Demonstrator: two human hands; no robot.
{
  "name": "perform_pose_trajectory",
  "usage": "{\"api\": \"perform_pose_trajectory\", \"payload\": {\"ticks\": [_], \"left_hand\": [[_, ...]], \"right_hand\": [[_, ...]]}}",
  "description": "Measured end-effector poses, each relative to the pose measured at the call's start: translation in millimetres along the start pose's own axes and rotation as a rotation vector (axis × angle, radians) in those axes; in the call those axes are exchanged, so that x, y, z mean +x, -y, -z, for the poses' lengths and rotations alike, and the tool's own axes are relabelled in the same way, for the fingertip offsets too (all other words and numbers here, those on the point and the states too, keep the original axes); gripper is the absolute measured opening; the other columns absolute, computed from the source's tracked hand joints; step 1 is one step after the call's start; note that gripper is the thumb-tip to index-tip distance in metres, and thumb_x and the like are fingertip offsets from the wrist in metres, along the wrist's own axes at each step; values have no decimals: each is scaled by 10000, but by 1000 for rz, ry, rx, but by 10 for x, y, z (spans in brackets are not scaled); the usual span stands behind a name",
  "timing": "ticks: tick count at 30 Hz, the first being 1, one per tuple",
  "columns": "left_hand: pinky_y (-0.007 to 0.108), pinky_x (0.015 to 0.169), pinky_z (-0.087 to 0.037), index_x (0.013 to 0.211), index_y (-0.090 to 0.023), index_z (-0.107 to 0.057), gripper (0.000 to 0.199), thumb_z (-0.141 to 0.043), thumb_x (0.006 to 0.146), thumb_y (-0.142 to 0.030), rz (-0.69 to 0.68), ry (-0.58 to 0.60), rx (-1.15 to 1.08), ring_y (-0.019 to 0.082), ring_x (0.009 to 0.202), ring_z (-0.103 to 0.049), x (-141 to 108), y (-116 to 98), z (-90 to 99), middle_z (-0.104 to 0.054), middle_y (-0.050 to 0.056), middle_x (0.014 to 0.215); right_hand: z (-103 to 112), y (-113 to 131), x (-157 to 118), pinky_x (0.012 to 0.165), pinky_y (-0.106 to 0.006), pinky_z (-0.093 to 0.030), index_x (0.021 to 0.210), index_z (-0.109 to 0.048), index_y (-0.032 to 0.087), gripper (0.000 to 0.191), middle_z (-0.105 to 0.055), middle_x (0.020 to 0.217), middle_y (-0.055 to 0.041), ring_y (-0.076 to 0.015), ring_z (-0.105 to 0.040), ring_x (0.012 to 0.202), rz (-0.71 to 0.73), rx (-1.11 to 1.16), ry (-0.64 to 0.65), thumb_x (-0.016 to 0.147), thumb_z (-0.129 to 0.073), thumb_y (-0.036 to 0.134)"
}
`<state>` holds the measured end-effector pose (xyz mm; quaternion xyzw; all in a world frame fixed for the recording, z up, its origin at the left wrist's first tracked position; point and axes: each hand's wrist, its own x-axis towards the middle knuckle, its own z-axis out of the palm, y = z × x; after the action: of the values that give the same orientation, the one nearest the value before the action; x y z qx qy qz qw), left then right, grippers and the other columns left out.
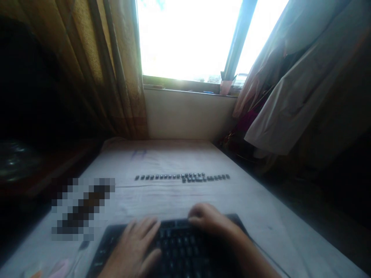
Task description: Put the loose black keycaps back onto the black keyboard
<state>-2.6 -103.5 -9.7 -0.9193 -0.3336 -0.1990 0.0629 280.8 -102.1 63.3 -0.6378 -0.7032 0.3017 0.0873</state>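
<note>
On the windowsill [185,91] at the far side, right of centre, stands a small pinkish container [226,87] with something dark at its top; its contents are too small to make out. At the far left, a shiny, see-through thing [17,160] sits in shadow, and whether it holds anything cannot be told.

The black keyboard [182,251] lies at the near middle of a pale cloth-covered surface [162,200], directly under both hands. The left hand [136,243] rests over its left part, fingers extended and the thumb held apart from them. The right hand [211,222] is at its far edge, right of centre, with fingers curled in; blur hides whether they grip anything. Beyond both hands, well apart from them, small dark keycaps [199,179] lie in rows running left to right. A cable [269,256] lies to the keyboard's right.
</note>
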Motion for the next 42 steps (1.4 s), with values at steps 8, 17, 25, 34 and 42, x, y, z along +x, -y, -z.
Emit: {"api": "perform_pose_trajectory", "payload": {"ticks": [8,17,25,34,42], "left_hand": [[399,972,-497,1369,-304,-539,444,-534,951,-452,45,52,79,234,1163,-622,-102,165,39,-614,27,1340],[422,908,-542,1254,-291,-636,366,-452,985,-456,110,21,49,235,1054,-681,-41,140,55,-694,9,1218],[433,929,-526,1275,-287,-609,368,-457,987,-459,101,-17,9,235,1064,-675,-44,126,56,-685,11,1235],[482,1012,-434,1279,-242,-599,380,-394,1017,-426,165,40,-70,239,1145,-621,-23,28,110,-662,59,1269],[496,1016,-427,1294,-243,-585,378,-392,1018,-415,160,48,-67,240,1153,-615,-27,30,104,-654,57,1283]], "right_hand": [[4,154,166,669,-200,-470,873,-792,263,163,-775,859,-2,-154,-700,808,78,-140,24,812,-641,248],[278,-180,857,845,-314,-442,1124,-722,229,337,-680,1119,-140,-250,-614,1042,-27,-498,-311,917,-464,164],[136,-195,1109,867,-337,-416,1018,-754,212,280,-664,1100,-135,-259,-574,1045,27,-644,-316,911,-496,201],[51,-153,1050,876,-302,-414,1015,-764,250,240,-683,1131,-81,-239,-575,1072,85,-573,-304,908,-554,294],[-112,-113,1067,789,-266,-456,1046,-721,228,233,-729,1038,-51,-203,-653,955,51,-461,-262,886,-558,277]]}}
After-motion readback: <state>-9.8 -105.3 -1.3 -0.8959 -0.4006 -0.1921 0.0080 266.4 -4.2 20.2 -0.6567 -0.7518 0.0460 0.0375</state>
